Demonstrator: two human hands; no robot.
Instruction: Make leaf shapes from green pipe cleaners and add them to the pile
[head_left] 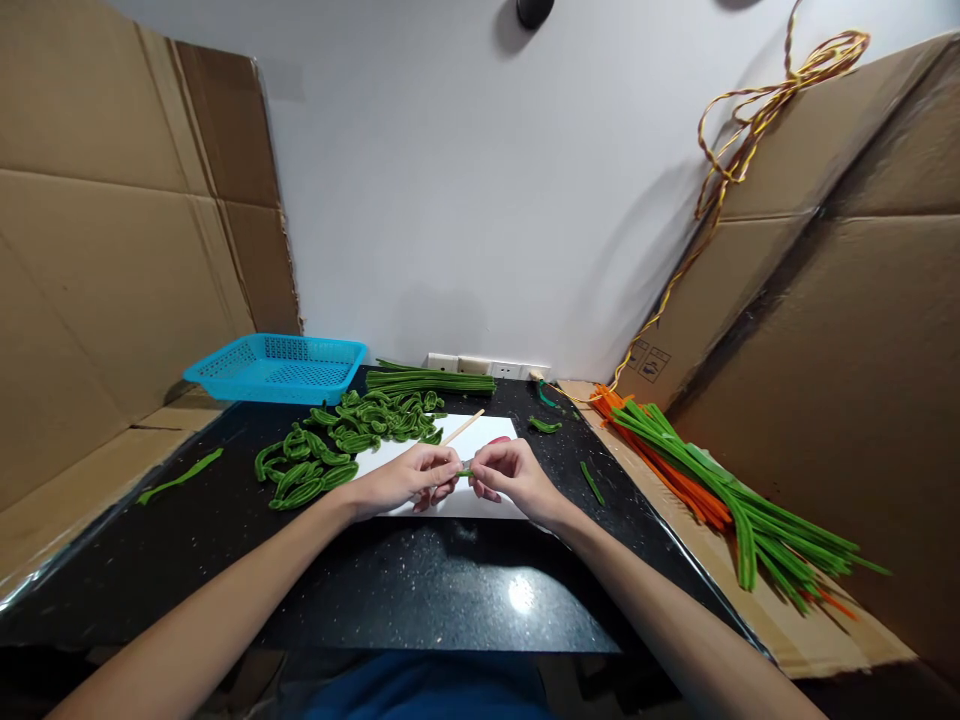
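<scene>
Grip's a fingertip pinch, left hand (426,477) and right hand (514,477) both on the green stem (465,473), so keep pressure even.

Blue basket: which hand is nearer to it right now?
Left. The left hand is right of the basket and closer to the person; the right hand is farther right, beyond the left one. Neither touches it.

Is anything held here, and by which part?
A small green fuzzy piece, pinched on one side by the left hand, on the other by the right hand; its exact ends are unclear.
</scene>
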